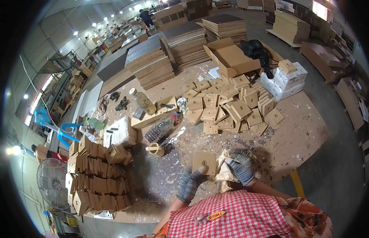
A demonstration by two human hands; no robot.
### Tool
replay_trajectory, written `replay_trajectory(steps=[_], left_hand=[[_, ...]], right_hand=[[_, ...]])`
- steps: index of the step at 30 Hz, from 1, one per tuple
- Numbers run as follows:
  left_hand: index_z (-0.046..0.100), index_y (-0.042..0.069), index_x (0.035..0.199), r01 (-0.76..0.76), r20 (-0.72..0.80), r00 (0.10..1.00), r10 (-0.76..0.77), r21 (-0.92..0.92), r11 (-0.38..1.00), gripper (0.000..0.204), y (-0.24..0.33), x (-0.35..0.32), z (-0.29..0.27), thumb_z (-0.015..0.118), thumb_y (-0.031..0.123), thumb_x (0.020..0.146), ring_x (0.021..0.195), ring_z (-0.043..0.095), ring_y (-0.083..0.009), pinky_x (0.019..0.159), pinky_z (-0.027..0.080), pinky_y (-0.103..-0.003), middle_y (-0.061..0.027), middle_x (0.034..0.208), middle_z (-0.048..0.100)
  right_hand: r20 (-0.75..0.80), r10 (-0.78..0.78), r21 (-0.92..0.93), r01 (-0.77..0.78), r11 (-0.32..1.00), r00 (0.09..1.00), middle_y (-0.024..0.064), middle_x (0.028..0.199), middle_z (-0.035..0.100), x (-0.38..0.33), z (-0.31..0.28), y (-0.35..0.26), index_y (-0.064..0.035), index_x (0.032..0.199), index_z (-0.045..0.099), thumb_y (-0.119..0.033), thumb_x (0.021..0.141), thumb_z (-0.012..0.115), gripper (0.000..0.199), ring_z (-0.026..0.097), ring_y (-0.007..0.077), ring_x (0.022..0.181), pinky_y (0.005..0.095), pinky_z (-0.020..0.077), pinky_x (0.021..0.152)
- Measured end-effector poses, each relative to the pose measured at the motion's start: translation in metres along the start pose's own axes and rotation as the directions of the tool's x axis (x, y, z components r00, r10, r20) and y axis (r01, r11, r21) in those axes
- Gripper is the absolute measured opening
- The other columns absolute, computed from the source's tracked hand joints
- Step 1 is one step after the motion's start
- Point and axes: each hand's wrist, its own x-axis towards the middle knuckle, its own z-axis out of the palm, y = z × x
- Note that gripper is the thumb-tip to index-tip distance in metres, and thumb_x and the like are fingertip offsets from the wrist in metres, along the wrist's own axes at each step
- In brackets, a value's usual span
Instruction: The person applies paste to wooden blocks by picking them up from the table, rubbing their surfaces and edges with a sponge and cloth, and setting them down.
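Note:
My left hand (188, 185), in a grey knit glove, grips a square wooden block (203, 160) by its lower edge. The block has a round hole near its middle and is tilted up toward me. Beside it my right hand (241, 167), gloved the same way, is closed on a crumpled cream cloth (224, 171). The cloth lies against or very near the block's right side; I cannot tell if they touch. Farther off is a loose heap of similar wooden blocks (210, 102). At the left, many more stand in stacked rows (99, 184).
A small round pot (156, 150) with a stick across it stands beyond my left hand. Near it are a plastic bottle (158, 131), a wooden tray (162, 107) and a jar (143, 101). An open cardboard box (228, 59), white wrapped bundles (285, 81) and board stacks (150, 65) lie farther back.

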Motion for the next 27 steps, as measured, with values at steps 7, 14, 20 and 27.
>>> replay_trajectory(steps=[7,14,20,27], left_hand=[[0.045,-0.003,0.129,0.011,0.031,0.999,-0.016,0.135,0.991,0.055,-0.007,0.007,-0.006,0.068,0.02,0.085,0.097,0.064,-0.0266,0.083,0.056,-0.035,-0.016,0.113,0.06],[0.047,-0.003,0.128,0.057,0.048,0.997,-0.065,0.147,0.988,0.053,-0.004,-0.001,-0.002,0.068,0.019,0.085,0.098,0.063,-0.0267,0.082,0.056,-0.036,-0.0161,0.113,0.06],[0.046,-0.003,0.13,0.061,0.049,0.997,-0.066,0.092,0.994,0.054,-0.003,-0.001,-0.011,0.067,0.018,0.085,0.102,0.062,-0.0283,0.087,0.055,-0.038,-0.0164,0.116,0.059],[0.044,-0.004,0.132,0.04,-0.024,0.999,-0.037,0.134,0.99,0.054,-0.008,0.004,-0.005,0.064,0.021,0.088,0.105,0.061,-0.0289,0.091,0.052,-0.039,-0.017,0.12,0.057]], right_hand=[[0.196,-0.197,-0.046,0.209,0.977,0.961,0.013,0.097,0.064,-0.002,0.008,-0.028,-0.0103,0.101,0.071,-0.014,0.081,0.067,0.02,0.062,0.0263,0.089,0.0364,0.0489,0.08],[0.171,-0.161,-0.307,0.207,0.929,0.972,0.0152,0.091,0.061,0.012,-0.002,-0.003,-0.0061,0.101,0.069,-0.012,0.079,0.063,0.024,0.059,0.0325,0.085,0.0392,0.0482,0.077],[0.082,0.046,-0.315,-0.018,0.949,0.996,0.0155,0.087,0.061,0.02,-0.012,-0.005,-0.0028,0.099,0.068,-0.007,0.077,0.064,0.023,0.06,0.0315,0.08,0.0385,0.0489,0.074],[0.346,-0.072,0.015,0.072,0.997,0.936,0.0137,0.098,0.063,0.001,0.008,-0.008,-0.0129,0.107,0.069,-0.009,0.083,0.061,0.025,0.062,0.0264,0.088,0.0349,0.0505,0.08]])
